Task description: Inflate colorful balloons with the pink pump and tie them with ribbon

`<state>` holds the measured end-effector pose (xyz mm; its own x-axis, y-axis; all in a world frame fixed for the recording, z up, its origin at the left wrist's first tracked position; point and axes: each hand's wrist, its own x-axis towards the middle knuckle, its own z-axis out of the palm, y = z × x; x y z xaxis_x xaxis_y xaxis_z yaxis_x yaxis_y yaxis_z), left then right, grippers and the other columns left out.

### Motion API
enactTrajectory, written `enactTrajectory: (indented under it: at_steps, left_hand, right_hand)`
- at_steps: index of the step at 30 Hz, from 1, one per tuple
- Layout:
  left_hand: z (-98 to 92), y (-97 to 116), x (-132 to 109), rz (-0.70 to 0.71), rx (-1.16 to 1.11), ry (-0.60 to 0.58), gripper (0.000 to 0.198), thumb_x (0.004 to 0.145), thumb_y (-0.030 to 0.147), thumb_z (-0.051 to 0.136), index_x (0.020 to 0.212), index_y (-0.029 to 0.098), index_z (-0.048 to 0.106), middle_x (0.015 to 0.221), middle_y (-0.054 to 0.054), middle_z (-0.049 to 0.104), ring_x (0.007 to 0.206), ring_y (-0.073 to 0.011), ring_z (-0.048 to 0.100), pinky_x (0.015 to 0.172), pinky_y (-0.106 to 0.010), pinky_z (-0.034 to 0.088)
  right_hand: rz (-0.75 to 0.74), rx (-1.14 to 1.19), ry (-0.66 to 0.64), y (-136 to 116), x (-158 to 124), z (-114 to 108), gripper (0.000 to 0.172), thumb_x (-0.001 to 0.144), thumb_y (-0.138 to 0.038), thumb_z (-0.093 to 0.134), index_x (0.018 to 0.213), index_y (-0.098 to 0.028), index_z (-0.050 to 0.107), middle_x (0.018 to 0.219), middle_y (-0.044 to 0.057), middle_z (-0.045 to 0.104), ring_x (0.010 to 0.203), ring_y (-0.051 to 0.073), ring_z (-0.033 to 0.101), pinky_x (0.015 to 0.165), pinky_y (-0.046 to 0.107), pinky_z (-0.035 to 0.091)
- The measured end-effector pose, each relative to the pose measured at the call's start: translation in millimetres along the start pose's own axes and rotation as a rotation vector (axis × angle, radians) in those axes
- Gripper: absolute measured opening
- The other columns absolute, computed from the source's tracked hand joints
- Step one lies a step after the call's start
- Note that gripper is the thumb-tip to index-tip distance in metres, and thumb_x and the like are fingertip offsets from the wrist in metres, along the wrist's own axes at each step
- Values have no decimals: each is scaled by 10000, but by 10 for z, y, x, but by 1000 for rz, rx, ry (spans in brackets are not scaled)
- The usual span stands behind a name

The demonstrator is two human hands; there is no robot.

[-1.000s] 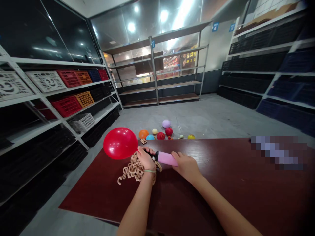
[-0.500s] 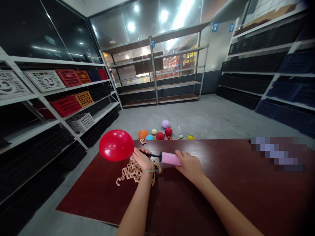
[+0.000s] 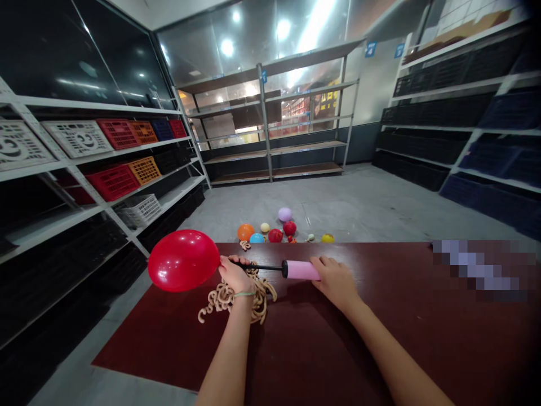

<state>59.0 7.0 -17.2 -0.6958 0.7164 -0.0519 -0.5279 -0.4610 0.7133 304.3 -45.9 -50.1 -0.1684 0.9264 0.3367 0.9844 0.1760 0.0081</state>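
Observation:
A red balloon (image 3: 183, 260), large and round, sticks out to the left of my left hand (image 3: 235, 275). That hand is closed where the balloon's neck meets the black end of a balloon pump (image 3: 300, 269); the fingers partly hide the join. The pump lies level, its black rod showing between my hands. My right hand (image 3: 336, 280) is wrapped round the pump's pink barrel. Under my left wrist, a heap of tan, curly, uninflated long balloons or cords (image 3: 224, 299) lies on the table; I cannot tell which.
The dark red-brown table (image 3: 313, 344) fills the foreground. Beyond its far edge, several balloons (image 3: 275, 235) lie on the grey floor. A blurred purplish patch (image 3: 473, 265) is at the table's right. Shelves with crates (image 3: 112, 181) stand left; more shelving (image 3: 270, 152) stands behind.
The red balloon looks bigger and has shifted left with my left hand. My right hand has moved right with the pink barrel, so more of the black rod shows.

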Motion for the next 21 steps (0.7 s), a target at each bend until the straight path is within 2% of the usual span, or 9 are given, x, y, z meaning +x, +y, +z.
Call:
enactTrajectory:
  at_steps: [3,6,9,14,18,21]
  left_hand:
    - [23,-50,-95,-26,7,19,259,923,360,463,734,225,349,580,65,367,429,-91,373,436,-235,346]
    - [58,-131,-276,-80,22,-68,299,912,400,482,707,214,369,554,69,378,409,-84,371,417,-227,325]
    - [84,-174,-408,-111,24,-158,302,893,428,509,719,210,394,556,71,408,408,-82,392,421,-223,337]
    - [98,-65,-324,-63,22,-196,301,883,410,530,713,211,381,548,73,406,416,-88,418,449,-238,372]
    - [77,72,-141,-13,-16,-84,243,899,368,510,771,220,367,577,77,401,440,-92,415,464,-243,371]
    - [60,109,-86,2,-28,-34,201,917,342,474,799,234,352,605,73,394,454,-94,403,467,-242,359]
  right_hand:
    - [13,43,-53,-162,-43,-16,311,782,-278,606,1085,-232,550,1015,48,636,915,223,582,680,300,299]
    - [3,116,-103,-390,-101,-54,303,773,-303,600,1061,-237,535,986,33,654,863,207,602,627,286,276]
    - [-12,134,-86,-497,-123,-97,306,783,-299,595,1078,-247,530,983,30,656,857,198,606,625,283,280]
    - [-69,58,-5,-288,-58,-147,435,801,-271,623,1221,-271,513,1057,48,639,949,222,577,729,311,330]
    - [-41,-8,30,-68,3,-126,409,798,-263,638,1195,-252,543,1065,64,629,963,240,558,778,336,321]
    - [-1,-11,6,-47,6,-88,364,792,-249,622,1150,-241,554,1049,66,632,944,236,563,765,326,318]
